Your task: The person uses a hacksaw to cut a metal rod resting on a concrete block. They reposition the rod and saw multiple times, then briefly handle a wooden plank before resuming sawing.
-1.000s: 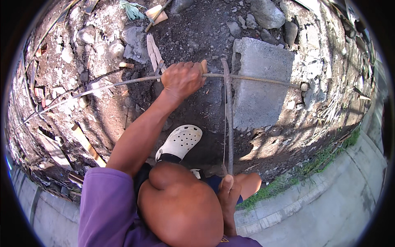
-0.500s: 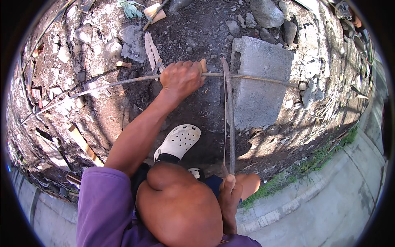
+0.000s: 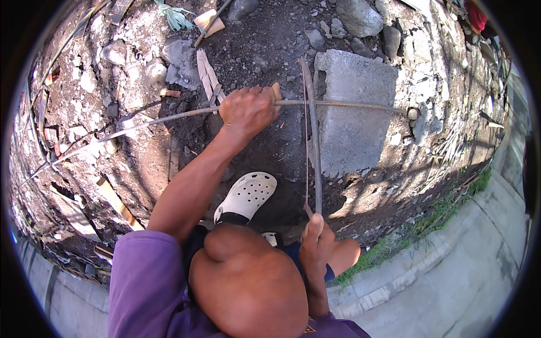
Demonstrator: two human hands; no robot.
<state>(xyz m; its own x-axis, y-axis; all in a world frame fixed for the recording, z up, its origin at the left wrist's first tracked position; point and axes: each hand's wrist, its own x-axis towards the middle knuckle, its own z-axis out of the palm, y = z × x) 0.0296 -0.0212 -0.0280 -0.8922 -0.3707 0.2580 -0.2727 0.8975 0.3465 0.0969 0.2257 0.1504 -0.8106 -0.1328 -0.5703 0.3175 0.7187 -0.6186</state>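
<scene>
My left hand [image 3: 248, 114] is wrapped round a long, thin, slightly bowed rod [image 3: 169, 116] that runs crosswise in front of me. The rod's right part lies over a rough grey concrete block [image 3: 358, 138]. In my right hand [image 3: 316, 239], closed near my right knee, is a bow-framed hacksaw pointing away from me; its grey bar frame [image 3: 316, 152] and thin straight blade [image 3: 306, 152] show. The blade crosses the rod just right of my left hand, beside the block's left edge. My fingers hide the saw's grip.
A white clog [image 3: 248, 194] is on my foot below the rod. Stones [image 3: 360, 17], wood scraps [image 3: 208, 73] and a pale green strip of cloth or plastic [image 3: 176, 16] lie on the dirt. A concrete pavement [image 3: 428, 281] with grass along its edge curves round the lower right.
My right hand has pushed the hacksaw forward, away from me, along the rod crossing. My left hand stays closed on the rod. Something red now shows at the upper right edge.
</scene>
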